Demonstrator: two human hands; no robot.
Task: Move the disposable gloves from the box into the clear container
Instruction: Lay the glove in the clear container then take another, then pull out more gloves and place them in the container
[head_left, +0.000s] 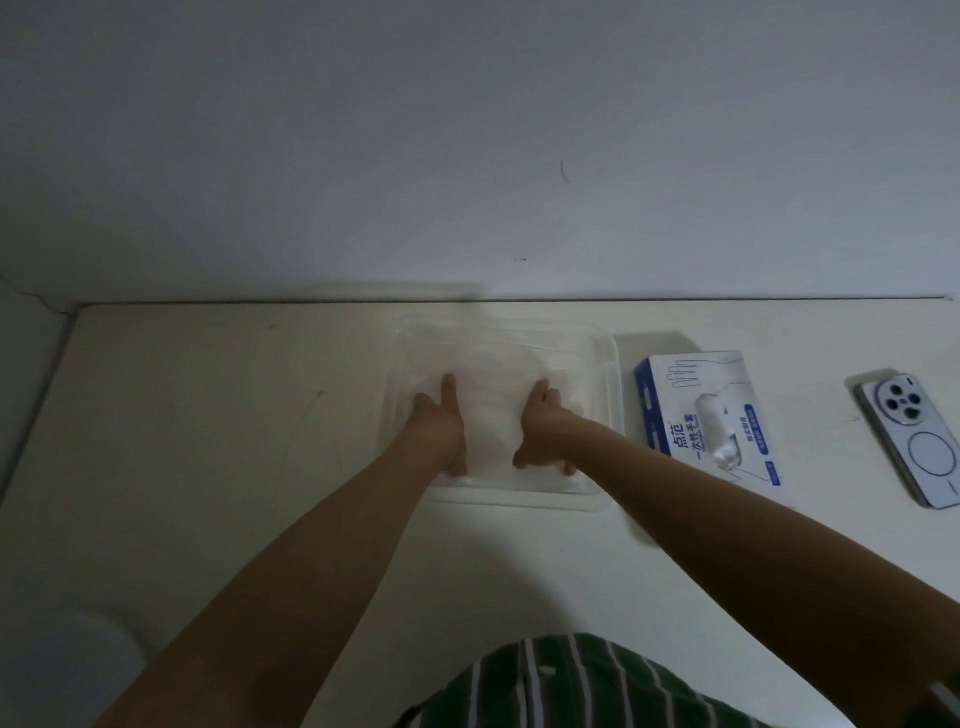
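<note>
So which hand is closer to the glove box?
Right. The right hand is in the container, on the side nearest the box. The left hand is in it too, farther from the box.

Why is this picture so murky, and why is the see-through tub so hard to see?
Head view: dim, flat light greys everything and softens detail; the clear container shows only as faint rim lines, the gloves inside as a pale blur between the left hand and right hand. Head view, edges: the wide lens stretches the forearms; the box print is legible.
</note>
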